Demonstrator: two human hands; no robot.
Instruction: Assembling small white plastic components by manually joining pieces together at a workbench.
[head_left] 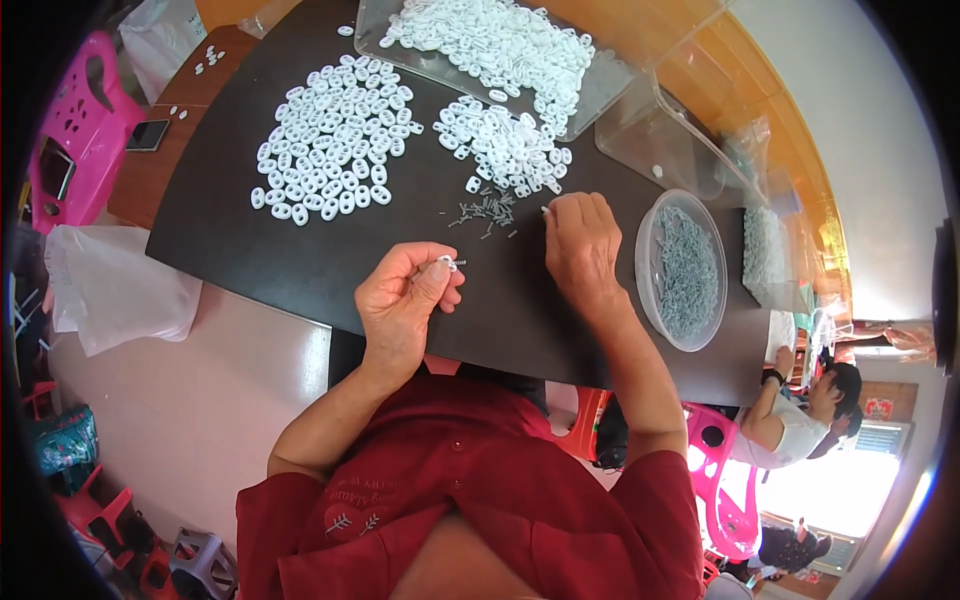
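My left hand (402,295) is closed, pinching a small white plastic piece (446,262) between thumb and forefinger. A thin ribbed grey pin (459,263), like a tiny spring, sticks out of that piece to the right. To the right, my right hand (583,245) is curled above the dark table, with a bit of something white showing at its fingertips; the fingers mostly hide it. Between and beyond my hands lies a small heap of loose grey springs (487,210). Just behind it is a pile of small white plastic pieces (505,145).
White oval two-holed pieces (335,135) are spread at the far left of the dark table (240,120). A clear tray (375,40) of white pieces stands at the back. On the right are a round tub (648,290) of grey springs and a clear bin (640,125). Another person (790,415) sits beyond.
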